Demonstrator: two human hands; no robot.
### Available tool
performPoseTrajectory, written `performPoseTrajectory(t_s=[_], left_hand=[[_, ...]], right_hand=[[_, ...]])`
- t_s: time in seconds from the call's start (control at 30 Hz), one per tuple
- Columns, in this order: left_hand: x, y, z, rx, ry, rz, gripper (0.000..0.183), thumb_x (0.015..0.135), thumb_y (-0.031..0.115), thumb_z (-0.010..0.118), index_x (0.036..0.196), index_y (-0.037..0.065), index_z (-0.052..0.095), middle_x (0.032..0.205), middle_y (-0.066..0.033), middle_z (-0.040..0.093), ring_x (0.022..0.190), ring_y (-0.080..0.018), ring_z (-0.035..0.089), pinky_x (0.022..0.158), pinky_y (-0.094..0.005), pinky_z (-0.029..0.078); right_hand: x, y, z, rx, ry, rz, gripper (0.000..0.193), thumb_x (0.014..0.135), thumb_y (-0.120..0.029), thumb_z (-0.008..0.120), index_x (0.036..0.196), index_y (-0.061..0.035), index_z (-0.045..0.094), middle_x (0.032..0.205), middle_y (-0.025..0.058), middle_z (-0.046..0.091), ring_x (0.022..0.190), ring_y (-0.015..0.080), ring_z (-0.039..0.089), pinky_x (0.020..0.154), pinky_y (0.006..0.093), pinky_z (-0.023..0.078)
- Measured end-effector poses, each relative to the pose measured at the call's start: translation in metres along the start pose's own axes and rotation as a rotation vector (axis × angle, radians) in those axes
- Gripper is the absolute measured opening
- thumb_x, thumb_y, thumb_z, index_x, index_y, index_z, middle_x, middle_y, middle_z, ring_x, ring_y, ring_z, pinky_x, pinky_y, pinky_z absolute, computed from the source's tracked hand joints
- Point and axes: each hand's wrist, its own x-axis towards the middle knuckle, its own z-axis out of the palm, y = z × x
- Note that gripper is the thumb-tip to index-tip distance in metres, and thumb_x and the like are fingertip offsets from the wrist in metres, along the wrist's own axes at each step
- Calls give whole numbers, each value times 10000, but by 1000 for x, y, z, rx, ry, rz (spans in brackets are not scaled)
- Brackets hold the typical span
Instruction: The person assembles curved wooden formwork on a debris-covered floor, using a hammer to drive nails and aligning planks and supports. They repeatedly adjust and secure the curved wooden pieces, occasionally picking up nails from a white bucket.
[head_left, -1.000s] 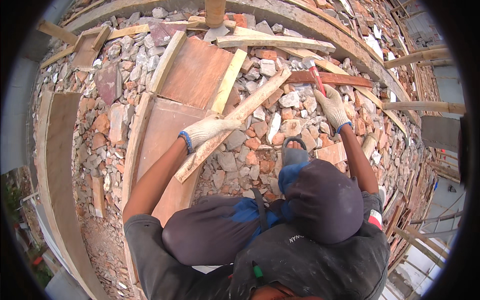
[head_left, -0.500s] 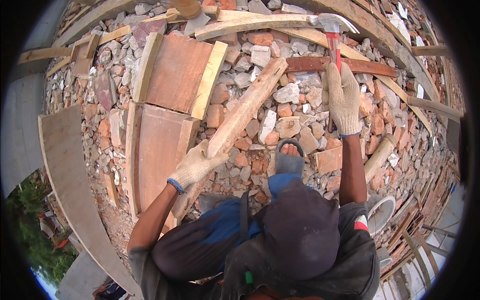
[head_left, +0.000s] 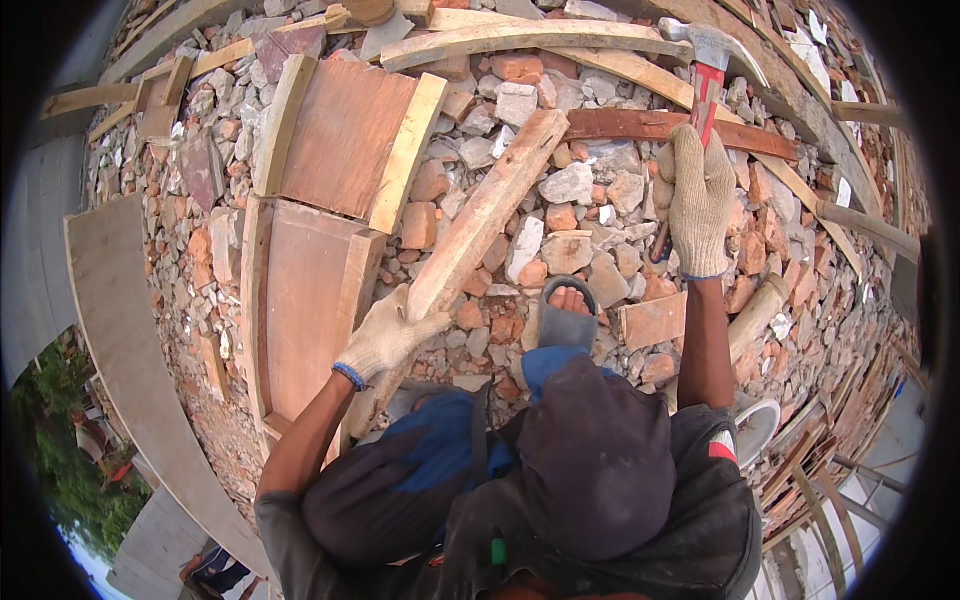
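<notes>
Person's crouched over a big mess of brick and concrete rubble [head_left: 570, 185], knitted gloves on both hands. The left hand [head_left: 385, 335] is clamped around a rough wooden beam [head_left: 490, 215], low down on it, one finger or the thumb laid across the top; can't tell from here how the rest curl underneath. That beam slants from beside the left leg up and away to the right, far end near a red-brown wood strip [head_left: 640, 125], though I can't say if they touch. Right hand [head_left: 697, 200] is balled in a fist round the red handle of a claw hammer [head_left: 706, 85], metal head up top, claw pointing right, butt of the handle poking out below the glove. Just left of the beam there's a couple of brown wood panels [head_left: 345, 135] edged with battens, end to end. One sandaled foot [head_left: 567, 310] is planted on the rubble between the hands.
</notes>
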Motion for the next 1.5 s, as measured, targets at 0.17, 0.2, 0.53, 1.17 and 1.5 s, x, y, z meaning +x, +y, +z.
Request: performPoseTrajectory(t_s=[0.17, 0.2, 0.53, 1.17, 1.5], left_hand=[[-1, 26, 5, 6, -73, -3, 688, 951, 436, 778, 1412, -30, 569, 1183, -118, 721, 1030, -148, 660, 880, -326, 554], [1, 25, 8, -57, -60, 36, 737, 930, 476, 781, 1413, -38, 567, 1195, -148, 725, 1048, -189, 679, 907, -357, 554], [-1, 10, 7, 5, -18, -42, 793, 869, 591, 774, 1300, -50, 593, 1156, -281, 731, 1075, -373, 732, 946, -463, 556], [3, 19, 13, 269, 54, 18, 758, 886, 602, 752, 1230, -47, 563, 981, -274, 736, 924, -377, 755, 836, -468, 578], [9, 1, 17, 190, 43, 15, 798, 848, 617, 758, 1222, -63, 570, 1075, -312, 722, 1029, -434, 731, 902, -497, 565]], right_hand=[[-13, 108, 0, -569, -71, -153, 329, 1110, -309, 549, 1166, 12, 592, 758, 177, 619, 662, 277, 649, 594, 412, 505], [-8, 141, -9, -763, -295, -122, 339, 1099, -307, 556, 1167, 23, 586, 785, 225, 615, 721, 330, 666, 640, 448, 513], [-2, -14, 12, 44, 30, 15, 331, 1137, -337, 526, 970, -58, 589, 684, -11, 562, 517, 107, 504, 475, 329, 408], [-21, 104, 15, -278, 66, -364, 311, 1118, -330, 576, 940, -75, 562, 725, -32, 559, 520, 43, 472, 450, 244, 370], [-16, -20, 7, 276, 70, -32, 311, 1143, -351, 526, 944, -113, 538, 646, -39, 445, 452, 47, 409, 390, 248, 317]])
